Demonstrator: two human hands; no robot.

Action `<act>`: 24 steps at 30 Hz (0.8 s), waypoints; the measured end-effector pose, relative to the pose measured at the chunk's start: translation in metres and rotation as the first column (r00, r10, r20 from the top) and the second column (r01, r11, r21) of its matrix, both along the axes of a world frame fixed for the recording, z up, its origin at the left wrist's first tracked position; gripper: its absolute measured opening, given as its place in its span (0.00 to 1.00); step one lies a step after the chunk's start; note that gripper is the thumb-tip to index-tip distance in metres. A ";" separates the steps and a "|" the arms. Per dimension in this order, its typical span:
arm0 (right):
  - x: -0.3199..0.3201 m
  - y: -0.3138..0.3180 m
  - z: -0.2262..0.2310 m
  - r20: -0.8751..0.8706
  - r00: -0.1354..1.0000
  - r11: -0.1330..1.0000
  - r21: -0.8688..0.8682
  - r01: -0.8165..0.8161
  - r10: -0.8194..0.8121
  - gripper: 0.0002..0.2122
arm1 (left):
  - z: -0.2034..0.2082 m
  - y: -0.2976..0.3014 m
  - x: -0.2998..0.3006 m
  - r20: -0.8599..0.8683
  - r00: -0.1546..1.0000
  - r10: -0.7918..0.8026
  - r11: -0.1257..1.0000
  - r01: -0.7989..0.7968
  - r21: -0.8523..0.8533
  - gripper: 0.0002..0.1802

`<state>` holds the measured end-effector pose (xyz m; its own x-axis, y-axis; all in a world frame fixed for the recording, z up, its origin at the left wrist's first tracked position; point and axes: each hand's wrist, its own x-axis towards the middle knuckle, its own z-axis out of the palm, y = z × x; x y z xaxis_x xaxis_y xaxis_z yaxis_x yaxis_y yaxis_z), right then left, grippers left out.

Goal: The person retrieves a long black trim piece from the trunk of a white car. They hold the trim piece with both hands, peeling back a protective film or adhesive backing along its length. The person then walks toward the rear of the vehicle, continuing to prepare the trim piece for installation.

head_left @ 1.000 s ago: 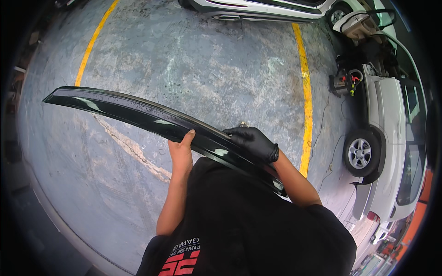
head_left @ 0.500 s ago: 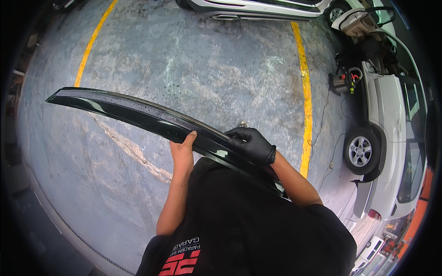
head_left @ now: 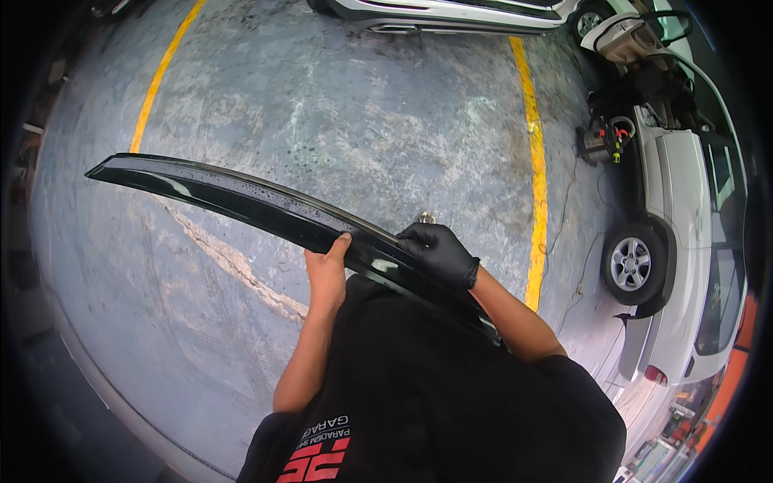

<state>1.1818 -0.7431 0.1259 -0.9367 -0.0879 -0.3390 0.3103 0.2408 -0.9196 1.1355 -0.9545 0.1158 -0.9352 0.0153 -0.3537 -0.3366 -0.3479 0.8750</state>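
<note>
A long, curved, dark tinted window visor (head_left: 233,207) stretches from the left down to my body at the lower right. Along its upper side runs a greyish band speckled with drops. My bare left hand (head_left: 328,270) grips the lower edge near the middle, thumb laid over the face. My right hand (head_left: 441,254), in a black glove, is closed at the upper edge, fingers curled inward. Just beyond its knuckles shows a small shiny metallic piece (head_left: 427,217); whether the hand holds it is unclear. My shirt and right forearm adjoin the visor's near end.
Blue-grey worn floor (head_left: 386,121) lies below, with yellow lines (head_left: 531,161) on both sides. A white car (head_left: 680,241) stands on the right, a small bucket-shaped machine (head_left: 602,143) with a cord beside it. Another white vehicle (head_left: 459,14) crosses the far edge.
My left hand has shifted slightly right, and the visor's far tip has moved a little rightward too. The gloved hand stays closed at nearly the same spot on the upper edge.
</note>
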 end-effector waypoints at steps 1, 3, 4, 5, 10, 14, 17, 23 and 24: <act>-0.001 0.000 -0.004 -0.009 1.000 0.996 0.083 -0.015 0.016 0.12 | -0.001 0.001 0.001 -0.005 1.000 0.010 1.000 -0.010 -0.010 0.11; -0.001 -0.003 -0.007 0.024 1.000 0.986 0.169 0.003 -0.008 0.12 | -0.003 0.002 0.002 -0.010 1.000 0.017 1.000 -0.017 -0.008 0.11; -0.002 -0.003 -0.008 0.040 0.999 0.977 0.213 0.010 -0.019 0.12 | -0.004 0.003 0.002 -0.013 1.000 0.023 1.000 -0.023 -0.006 0.11; -0.001 -0.003 -0.009 0.056 0.997 0.993 0.106 0.051 -0.057 0.12 | -0.006 0.002 0.002 -0.013 1.000 0.007 1.000 -0.007 -0.015 0.11; 0.000 0.006 0.008 0.025 0.999 0.985 -0.172 0.035 -0.031 0.12 | -0.005 -0.003 -0.004 0.006 1.000 -0.022 1.000 0.022 -0.011 0.11; 0.005 0.005 -0.011 0.029 1.000 1.000 0.009 -0.003 0.003 0.12 | -0.003 0.000 0.004 -0.003 1.000 -0.013 0.999 0.013 -0.038 0.12; 0.004 -0.003 -0.014 0.023 1.000 0.973 0.231 -0.002 -0.003 0.13 | -0.010 0.001 0.007 -0.006 1.000 0.008 0.999 -0.009 -0.044 0.13; 0.000 0.005 -0.022 0.115 0.983 0.985 -0.084 0.153 -0.143 0.13 | -0.009 0.000 0.005 0.013 0.999 0.031 0.999 -0.031 -0.009 0.12; 0.001 0.011 -0.017 0.094 0.990 0.985 -0.130 0.113 -0.101 0.12 | -0.004 0.000 0.005 0.009 0.999 0.042 0.999 -0.042 -0.002 0.12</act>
<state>1.1824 -0.7318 0.1084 -0.9105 -0.0388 -0.4116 0.4080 0.0775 -0.9097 1.1401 -0.9550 0.1117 -0.9319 -0.0247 -0.3620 -0.3294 -0.3607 0.8726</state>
